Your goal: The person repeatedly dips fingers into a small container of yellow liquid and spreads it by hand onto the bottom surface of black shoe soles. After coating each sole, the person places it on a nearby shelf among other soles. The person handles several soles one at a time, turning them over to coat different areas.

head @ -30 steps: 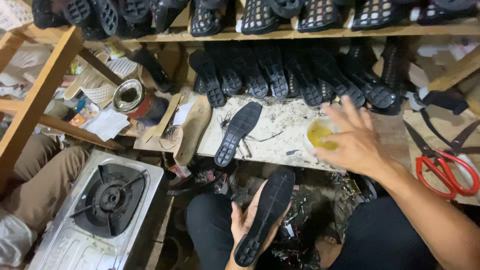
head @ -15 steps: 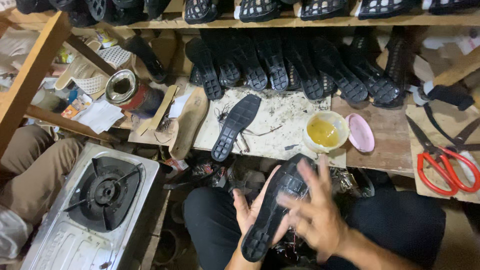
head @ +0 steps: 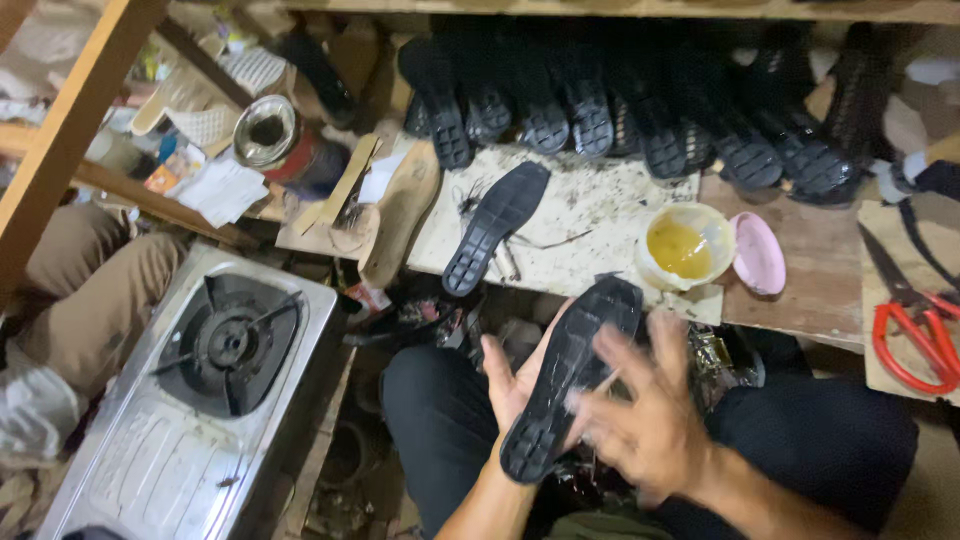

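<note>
My left hand (head: 508, 388) holds a black shoe sole (head: 572, 375) from below over my lap, tread side up, toe pointing away from me. Blurred with motion, my right hand (head: 650, 432) hovers over the sole's near half with the fingers spread; a thin pale streak shows by the fingertips, and I cannot tell if it grips anything. A white cup of yellow glue (head: 683, 245) stands on the board just beyond the sole's tip, with a pink lid (head: 760, 255) beside it.
A second black sole (head: 495, 225) lies on the stained white board (head: 590, 215). Several black soles (head: 640, 125) lean in a row behind. Red-handled scissors (head: 915, 338) lie right. A gas stove (head: 215, 370), a tin can (head: 268, 135) and another person's leg (head: 90, 300) are left.
My right hand came back from the glue cup to above the sole held in my left hand. The view has tilted down and closer.
</note>
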A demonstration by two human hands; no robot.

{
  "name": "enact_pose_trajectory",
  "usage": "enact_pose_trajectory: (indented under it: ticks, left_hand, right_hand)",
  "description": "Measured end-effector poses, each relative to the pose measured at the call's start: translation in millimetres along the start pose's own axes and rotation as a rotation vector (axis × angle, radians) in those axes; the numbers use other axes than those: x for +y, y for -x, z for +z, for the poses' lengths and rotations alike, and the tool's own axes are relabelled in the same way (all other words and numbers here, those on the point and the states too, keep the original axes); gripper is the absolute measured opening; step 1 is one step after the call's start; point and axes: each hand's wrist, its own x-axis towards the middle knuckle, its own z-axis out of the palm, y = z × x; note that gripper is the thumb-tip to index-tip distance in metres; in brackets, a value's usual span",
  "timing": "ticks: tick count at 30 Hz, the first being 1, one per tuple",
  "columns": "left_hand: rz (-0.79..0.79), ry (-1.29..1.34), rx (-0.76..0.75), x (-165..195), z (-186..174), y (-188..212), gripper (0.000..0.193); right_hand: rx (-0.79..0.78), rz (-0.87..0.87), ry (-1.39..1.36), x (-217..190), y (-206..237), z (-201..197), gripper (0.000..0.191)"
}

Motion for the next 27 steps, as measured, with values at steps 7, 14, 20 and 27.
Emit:
enact_pose_trajectory:
  ticks: [7,14,20,27]
  left_hand:
    - [0.068,0.097,-0.029,2,-1,-20,0.107]
    - [0.158,-0.031,0.043,7,-4,-21,0.104]
    - [0.504,-0.523,0.152,19,-12,-29,0.104]
    - [0.631,-0.709,0.153,3,-8,-23,0.104]
  right_hand:
    - [-0.083,-0.055,0.056,-11,2,12,0.038]
    - [-0.07,-0.084,-0.025,-28,1,12,0.038]
    - [-0.094,0.453,-0.474,-38,-2,7,0.052]
    - [-0.153,0.762,-0.651,-35,-4,6,0.083]
